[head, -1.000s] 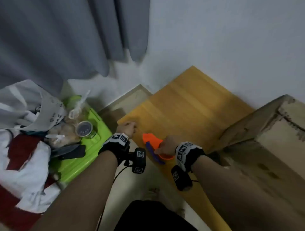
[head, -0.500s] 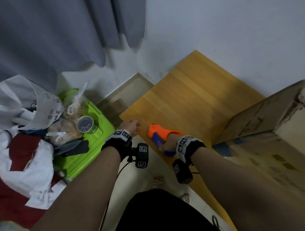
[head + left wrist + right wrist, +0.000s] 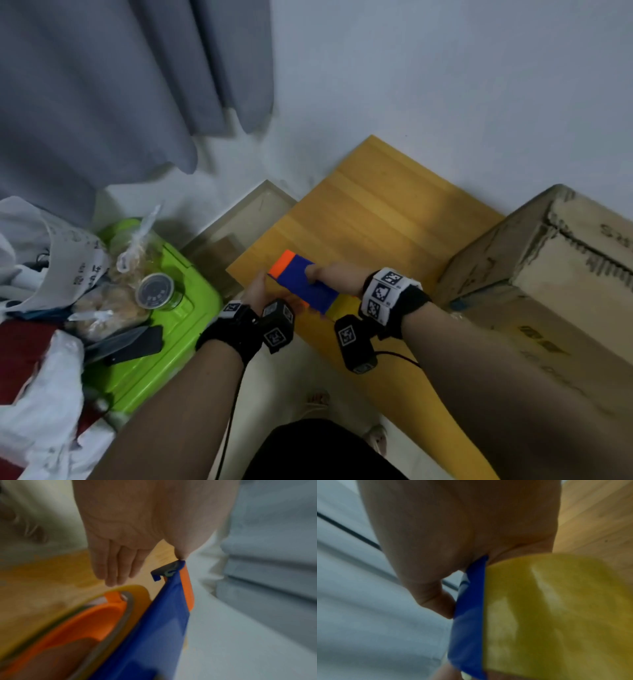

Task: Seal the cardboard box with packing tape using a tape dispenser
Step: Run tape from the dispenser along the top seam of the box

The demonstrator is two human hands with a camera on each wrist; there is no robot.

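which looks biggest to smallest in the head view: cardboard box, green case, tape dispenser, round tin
1. cardboard box, partly cut off by the frame
2. green case, partly covered by bags
3. tape dispenser, held by the right hand
4. round tin

Head view looks down; both wrist views closely share the tape dispenser [image 3: 303,286].

Your forearms are bare, no sleeves. Each wrist wears a black strap [image 3: 236,329]; your right wrist adds a white band [image 3: 387,291] printed with black square markers. A black camera pod [image 3: 354,342] with matching markers hangs beneath each wrist, trailing a thin black cable [image 3: 397,354].
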